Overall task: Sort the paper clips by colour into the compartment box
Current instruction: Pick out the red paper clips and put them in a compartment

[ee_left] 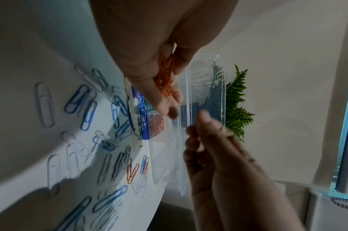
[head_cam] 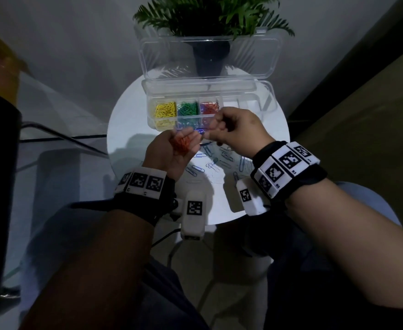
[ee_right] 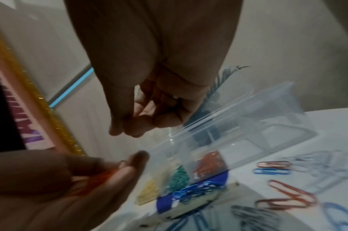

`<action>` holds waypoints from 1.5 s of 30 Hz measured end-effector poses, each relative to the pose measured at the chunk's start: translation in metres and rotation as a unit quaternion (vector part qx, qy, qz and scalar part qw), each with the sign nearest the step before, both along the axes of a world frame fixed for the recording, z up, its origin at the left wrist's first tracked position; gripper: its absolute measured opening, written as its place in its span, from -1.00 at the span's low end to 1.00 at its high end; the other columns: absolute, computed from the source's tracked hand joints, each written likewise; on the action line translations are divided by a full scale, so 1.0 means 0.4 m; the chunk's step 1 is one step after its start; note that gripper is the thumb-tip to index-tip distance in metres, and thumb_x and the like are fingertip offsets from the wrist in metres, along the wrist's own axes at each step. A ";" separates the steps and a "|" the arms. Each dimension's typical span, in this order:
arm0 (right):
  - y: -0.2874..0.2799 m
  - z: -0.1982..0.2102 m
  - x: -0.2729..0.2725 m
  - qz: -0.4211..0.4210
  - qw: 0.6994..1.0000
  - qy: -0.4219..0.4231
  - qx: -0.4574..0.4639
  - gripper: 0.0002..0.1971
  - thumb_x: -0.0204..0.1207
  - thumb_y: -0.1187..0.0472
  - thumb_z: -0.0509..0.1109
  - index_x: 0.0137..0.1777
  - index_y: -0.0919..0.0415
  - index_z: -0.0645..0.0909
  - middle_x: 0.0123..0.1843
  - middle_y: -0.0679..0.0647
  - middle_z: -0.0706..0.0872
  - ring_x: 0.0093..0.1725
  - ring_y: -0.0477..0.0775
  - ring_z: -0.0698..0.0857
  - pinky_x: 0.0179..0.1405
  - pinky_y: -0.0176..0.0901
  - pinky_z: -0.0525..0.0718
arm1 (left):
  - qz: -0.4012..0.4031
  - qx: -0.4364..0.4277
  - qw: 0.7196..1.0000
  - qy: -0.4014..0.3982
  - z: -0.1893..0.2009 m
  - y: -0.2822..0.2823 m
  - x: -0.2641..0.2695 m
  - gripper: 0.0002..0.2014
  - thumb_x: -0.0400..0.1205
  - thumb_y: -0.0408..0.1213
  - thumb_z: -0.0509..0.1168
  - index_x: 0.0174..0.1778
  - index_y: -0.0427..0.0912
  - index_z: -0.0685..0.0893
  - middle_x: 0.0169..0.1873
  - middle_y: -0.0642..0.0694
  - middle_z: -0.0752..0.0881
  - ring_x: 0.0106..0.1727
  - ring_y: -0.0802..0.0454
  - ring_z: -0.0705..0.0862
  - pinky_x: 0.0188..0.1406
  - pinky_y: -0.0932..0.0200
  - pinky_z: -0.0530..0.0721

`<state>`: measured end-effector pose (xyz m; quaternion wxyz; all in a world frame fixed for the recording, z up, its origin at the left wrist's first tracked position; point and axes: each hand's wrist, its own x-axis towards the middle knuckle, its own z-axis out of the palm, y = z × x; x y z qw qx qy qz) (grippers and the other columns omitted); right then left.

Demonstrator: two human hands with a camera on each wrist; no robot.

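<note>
Head view, starting from your left: your left hand [head_cam: 169,152] is turned palm up over the near edge of the round white table [head_cam: 124,120], its fingers loosely cupped around a small heap of orange paper clips [head_cam: 181,144] lying in the palm. Just beyond it stands the clear compartment box [head_cam: 264,101] with its lid [head_cam: 152,58] tilted open toward the wall; from left to right its compartments hold yellow clips [head_cam: 165,110], green clips [head_cam: 187,108] and a mix of red and blue ones [head_cam: 208,107], and the compartment at the right end looks bare. Behind the box is a potted plant [head_cam: 210,13]. Your right hand [head_cam: 237,129] is raised next to the left palm, in front of the box, with its fingers curled inward and thumb and forefinger brought together; whether a clip sits between them I cannot tell, as the wrist views are blurred there. On the table under and to the right of your hands lie loose clips [head_cam: 226,160], mostly blue and white, and the left wrist view shows a couple of red clips [ee_left: 132,172] among them near the box.
</note>
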<state>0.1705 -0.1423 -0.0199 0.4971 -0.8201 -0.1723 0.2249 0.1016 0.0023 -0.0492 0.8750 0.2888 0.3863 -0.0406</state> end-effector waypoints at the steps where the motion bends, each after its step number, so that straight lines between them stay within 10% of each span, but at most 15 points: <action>1: 0.014 0.008 -0.008 0.013 1.000 -0.006 0.005 -0.83 0.33 0.33 0.57 -0.25 0.14 0.61 -0.39 0.00 0.59 -0.36 -0.04 0.60 -0.21 -0.15 0.69 | 0.001 -0.003 1.000 -0.001 0.000 -0.005 0.000 -0.66 0.72 -0.24 0.00 0.05 -0.34 0.64 -0.09 -0.20 0.79 -0.12 -0.03 0.74 -0.33 0.22 0.77; 6: 0.065 0.029 -0.047 0.069 0.992 -0.103 -0.036 -0.88 0.40 0.18 0.52 -0.11 0.20 0.73 -0.26 -0.06 0.69 -0.37 -0.33 0.58 -0.28 -0.60 0.50 | 0.008 -0.081 0.995 -0.057 0.015 -0.018 -0.001 -0.71 0.67 -0.37 -0.03 -0.05 -0.34 0.61 -0.19 -0.21 0.75 -0.24 -0.03 0.76 -0.24 0.17 0.78; 10: 0.005 0.018 -0.001 -0.023 0.987 -0.126 -0.098 -0.90 0.46 0.23 0.41 -0.13 0.26 0.72 -0.18 0.13 0.78 -0.23 -0.01 0.65 -0.11 -0.20 0.60 | 0.008 -0.056 0.998 -0.021 0.016 -0.001 -0.002 -0.68 0.70 -0.30 -0.02 -0.12 -0.32 0.63 -0.38 -0.17 0.78 -0.38 0.03 0.80 -0.34 0.21 0.77; 17: -0.113 -0.106 0.078 -0.058 0.953 -0.078 -0.288 -0.79 0.53 0.24 0.31 0.07 0.18 0.74 0.12 0.14 0.78 0.14 0.13 0.69 0.15 -0.21 0.58 | -0.020 -0.042 0.998 -0.046 0.007 0.005 -0.002 -0.87 0.55 -0.34 0.05 -0.22 -0.22 0.49 -0.26 -0.12 0.60 -0.25 0.05 0.67 -0.26 0.29 0.68; 20: -0.110 -0.123 0.075 -0.066 0.954 -0.072 -0.283 -0.79 0.51 0.22 0.34 0.07 0.12 0.75 0.12 0.10 0.78 0.13 0.11 0.69 0.13 -0.23 0.57 | -0.039 -0.048 0.996 -0.068 0.010 -0.001 -0.002 -0.93 0.37 -0.31 0.11 -0.26 -0.17 0.42 -0.27 -0.10 0.46 -0.21 0.06 0.50 -0.18 0.30 0.53; 28: -0.099 -0.118 0.072 -0.028 0.950 -0.095 -0.296 -0.87 0.46 0.26 0.39 -0.09 0.29 0.73 -0.02 0.19 0.78 0.04 0.16 0.69 -0.08 -0.29 0.50 | -0.020 -0.002 1.000 -0.009 0.009 -0.004 0.005 -0.68 0.70 -0.28 -0.02 -0.19 -0.27 0.62 -0.42 -0.13 0.78 -0.37 0.08 0.79 -0.29 0.26 0.75; 34: -0.117 -0.101 0.075 -0.052 0.961 -0.071 -0.262 -0.87 0.39 0.24 0.45 -0.37 0.11 0.63 -0.38 -0.05 0.66 -0.35 -0.11 0.58 -0.42 -0.53 0.45 | -0.021 -0.001 1.000 -0.005 0.012 -0.004 0.004 -0.68 0.70 -0.28 -0.01 -0.18 -0.26 0.63 -0.42 -0.11 0.79 -0.36 0.09 0.79 -0.27 0.28 0.75; 45: -0.100 -0.122 0.055 0.016 0.943 -0.090 -0.321 -0.93 0.42 0.21 0.43 -0.17 0.16 0.73 -0.02 0.12 0.73 0.01 0.12 0.67 -0.07 -0.25 0.51 | -0.013 0.007 1.000 0.000 0.019 -0.005 -0.001 -0.65 0.71 -0.27 -0.02 -0.17 -0.28 0.65 -0.42 -0.13 0.79 -0.37 0.09 0.80 -0.29 0.27 0.75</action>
